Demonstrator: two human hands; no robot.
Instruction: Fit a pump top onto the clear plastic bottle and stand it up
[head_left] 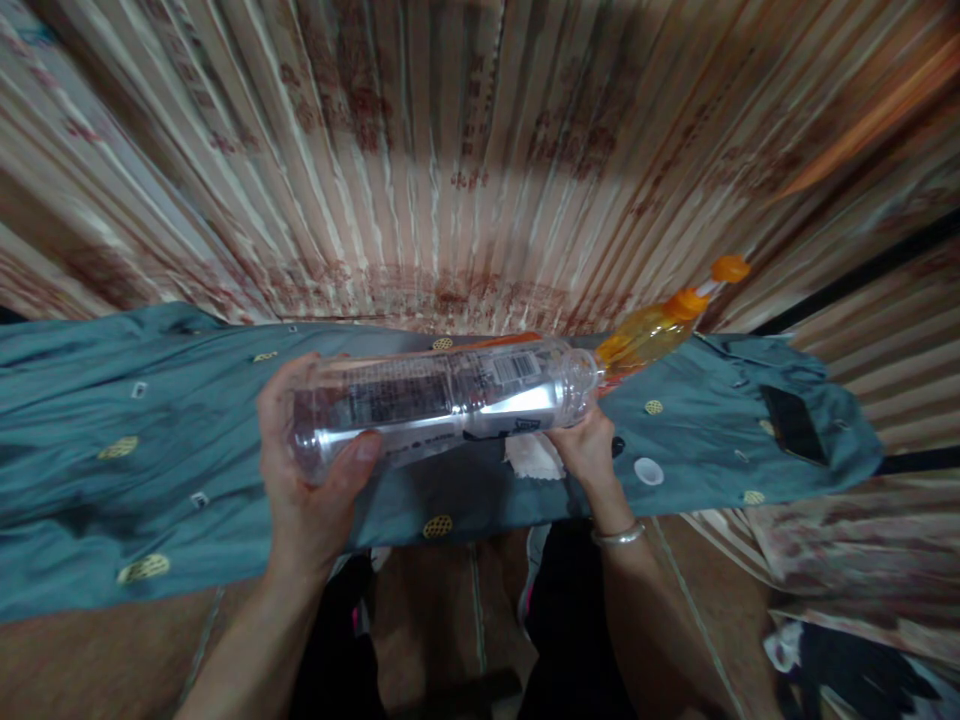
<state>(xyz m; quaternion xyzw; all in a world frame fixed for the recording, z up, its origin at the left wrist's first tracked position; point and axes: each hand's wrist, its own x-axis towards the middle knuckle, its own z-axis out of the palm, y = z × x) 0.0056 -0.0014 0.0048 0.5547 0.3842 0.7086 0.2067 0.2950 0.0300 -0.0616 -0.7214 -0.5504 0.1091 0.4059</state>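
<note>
A large clear plastic bottle [465,400] lies sideways across the view above the cloth, its base to the left and its neck to the right. My left hand [311,470] is closed around the base end, thumb on the near side. At the neck end, my right hand [587,450] is closed under the bottle, its fingers mostly hidden behind it. Printing and a barcode show through the plastic. Just beyond the neck rises a bottle of orange-yellow liquid [641,335] with an orange cap [729,268]; its lower part is hidden.
A teal patterned cloth [187,430] covers the narrow table. White tissue [534,457] lies below the clear bottle. Right of my right hand are a small white round lid [649,472] and a dark phone [793,425]. A pleated curtain [465,180] hangs behind.
</note>
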